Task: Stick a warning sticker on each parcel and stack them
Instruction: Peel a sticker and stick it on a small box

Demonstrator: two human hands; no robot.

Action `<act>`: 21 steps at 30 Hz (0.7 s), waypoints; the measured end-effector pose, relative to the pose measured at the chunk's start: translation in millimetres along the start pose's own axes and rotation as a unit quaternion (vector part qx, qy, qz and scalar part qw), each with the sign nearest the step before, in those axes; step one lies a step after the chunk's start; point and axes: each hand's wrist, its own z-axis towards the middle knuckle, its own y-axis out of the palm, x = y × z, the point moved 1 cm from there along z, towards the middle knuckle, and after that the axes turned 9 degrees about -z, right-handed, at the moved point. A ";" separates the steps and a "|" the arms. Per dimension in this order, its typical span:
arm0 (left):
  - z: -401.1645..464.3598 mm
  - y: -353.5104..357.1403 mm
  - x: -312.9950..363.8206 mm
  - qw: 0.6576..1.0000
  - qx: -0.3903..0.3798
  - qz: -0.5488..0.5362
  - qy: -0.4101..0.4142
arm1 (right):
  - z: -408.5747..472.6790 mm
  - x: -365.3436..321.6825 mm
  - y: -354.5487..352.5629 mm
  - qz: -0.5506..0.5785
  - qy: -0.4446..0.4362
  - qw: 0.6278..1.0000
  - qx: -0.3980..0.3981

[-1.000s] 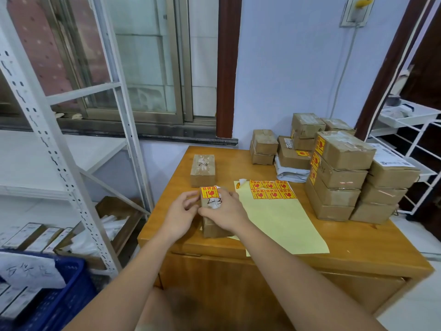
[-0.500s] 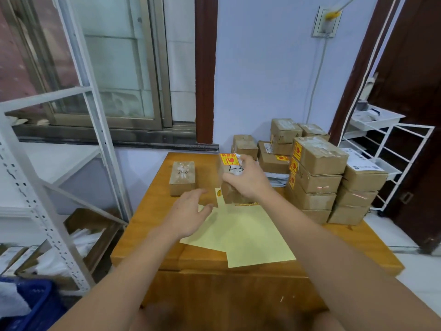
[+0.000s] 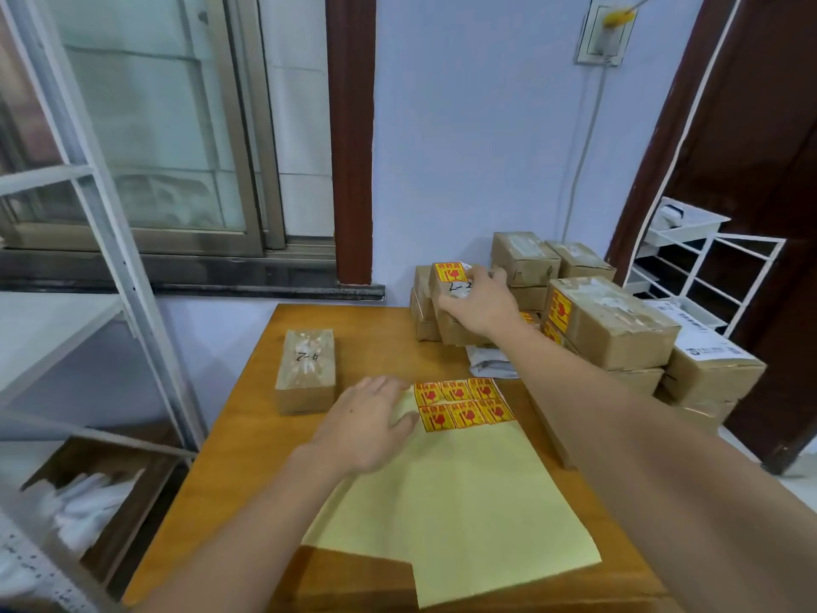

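Cardboard parcels in the stack [image 3: 612, 323] at two o'clock were about to gain one more: the labelled parcel [image 3: 451, 303] had travelled from the desk's near edge to one o'clock, the right hand [image 3: 482, 303] clamped on it (sticker already on). At ten o'clock waited the bare parcel [image 3: 306, 369]. Flat and open, the left hand [image 3: 367, 420] had dropped beside the remaining stickers [image 3: 464, 404].

A wooden worktop [image 3: 367, 347] fills the lower frame. On it lie a yellow sticker sheet [image 3: 460, 493] at centre and a lone parcel [image 3: 306, 371] left of it. Stacked parcels [image 3: 619, 338] crowd the upper right corner.
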 end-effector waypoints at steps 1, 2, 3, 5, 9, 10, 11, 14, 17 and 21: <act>7.3 -0.5 -3.1 1.000 -0.002 0.009 0.007 | 12.3 -2.0 3.0 -0.007 -0.003 1.000 0.007; 15.1 -0.7 -6.6 1.000 -0.005 0.019 0.015 | 24.0 -4.3 5.9 -0.014 -0.006 1.000 0.013; 22.8 -1.6 -10.0 0.999 -0.007 0.028 0.024 | 35.6 -6.9 8.5 -0.019 -0.008 1.000 0.016; 37.4 -3.8 -16.2 0.998 -0.015 0.041 0.039 | 56.8 -11.7 13.3 -0.029 -0.011 0.999 0.016; 61.0 -10.1 -24.2 0.997 -0.011 0.044 0.062 | 94.8 -17.0 25.6 -0.035 -0.006 0.999 0.016; 65.4 -11.2 -25.3 0.997 -0.007 0.044 0.067 | 102.8 -17.5 28.8 -0.033 -0.001 0.999 0.017; 68.6 -12.2 -25.9 0.996 -0.004 0.045 0.071 | 110.6 -17.6 32.3 -0.031 0.003 0.999 0.020; 74.6 -13.2 -29.1 0.995 0.004 0.048 0.082 | 128.8 -18.9 39.1 -0.038 -0.002 0.999 0.035; 73.7 -11.8 -35.2 0.994 0.007 0.055 0.089 | 142.5 -20.1 44.7 -0.050 -0.006 0.998 0.034; 68.2 -9.7 -43.3 0.993 0.005 0.078 0.092 | 148.1 -22.5 44.4 -0.082 -0.001 0.997 0.002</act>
